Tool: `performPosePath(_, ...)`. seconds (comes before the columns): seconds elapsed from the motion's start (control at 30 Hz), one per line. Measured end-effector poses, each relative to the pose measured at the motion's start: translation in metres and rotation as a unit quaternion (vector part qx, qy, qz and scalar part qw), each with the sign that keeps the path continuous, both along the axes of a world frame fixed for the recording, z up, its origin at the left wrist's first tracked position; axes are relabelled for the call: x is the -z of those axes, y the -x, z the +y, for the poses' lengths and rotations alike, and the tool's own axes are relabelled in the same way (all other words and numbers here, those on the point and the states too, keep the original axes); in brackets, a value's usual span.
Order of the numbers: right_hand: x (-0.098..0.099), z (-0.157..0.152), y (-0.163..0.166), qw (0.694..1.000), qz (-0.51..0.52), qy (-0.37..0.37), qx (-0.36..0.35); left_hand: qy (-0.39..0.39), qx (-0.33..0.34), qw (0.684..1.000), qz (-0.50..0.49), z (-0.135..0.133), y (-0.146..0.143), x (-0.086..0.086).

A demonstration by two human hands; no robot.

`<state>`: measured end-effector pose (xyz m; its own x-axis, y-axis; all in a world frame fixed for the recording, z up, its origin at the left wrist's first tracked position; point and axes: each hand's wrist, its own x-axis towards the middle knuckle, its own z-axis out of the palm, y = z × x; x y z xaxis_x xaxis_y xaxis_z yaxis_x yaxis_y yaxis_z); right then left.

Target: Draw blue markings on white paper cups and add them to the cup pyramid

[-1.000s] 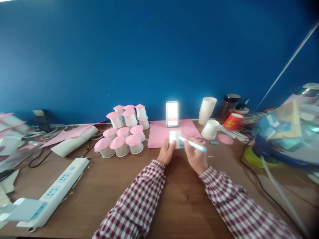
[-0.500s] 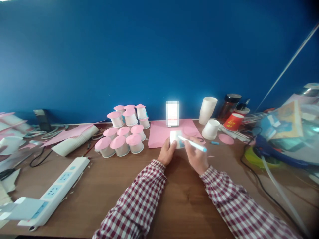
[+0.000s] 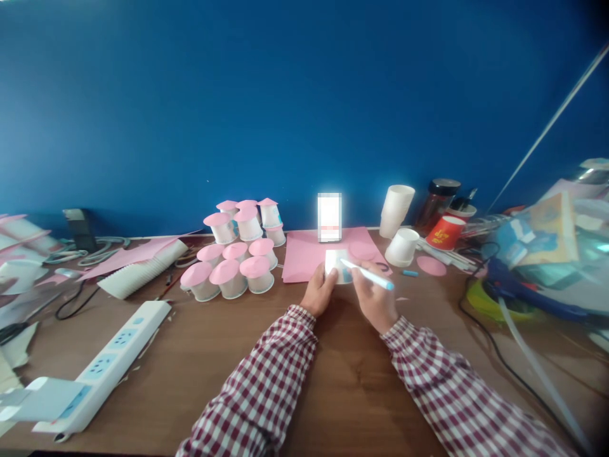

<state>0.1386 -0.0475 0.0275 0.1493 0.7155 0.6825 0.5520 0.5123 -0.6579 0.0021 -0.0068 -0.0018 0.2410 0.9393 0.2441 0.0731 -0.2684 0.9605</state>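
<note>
The left hand point(image 3: 320, 293) grips a cup point(image 3: 337, 265) from its side, and the right hand point(image 3: 374, 298) is closed around a pen point(image 3: 367, 275) whose tip touches the cup.

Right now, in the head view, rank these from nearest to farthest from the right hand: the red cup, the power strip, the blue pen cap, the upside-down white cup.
1. Blue pen cap, just right of the right hand.
2. Upside-down white cup, behind and right.
3. Red cup, farther back right.
4. Power strip, far left, near the table's front edge.
</note>
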Motion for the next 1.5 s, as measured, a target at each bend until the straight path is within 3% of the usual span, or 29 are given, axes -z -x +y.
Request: performPosePath(1.5, -0.0016, -0.0045, 0.0038, 1.000, -0.018, 0.017, 0.004, -0.011, -0.012, 1.000, 0.011, 0.0002, 0.0000, 0.0003)
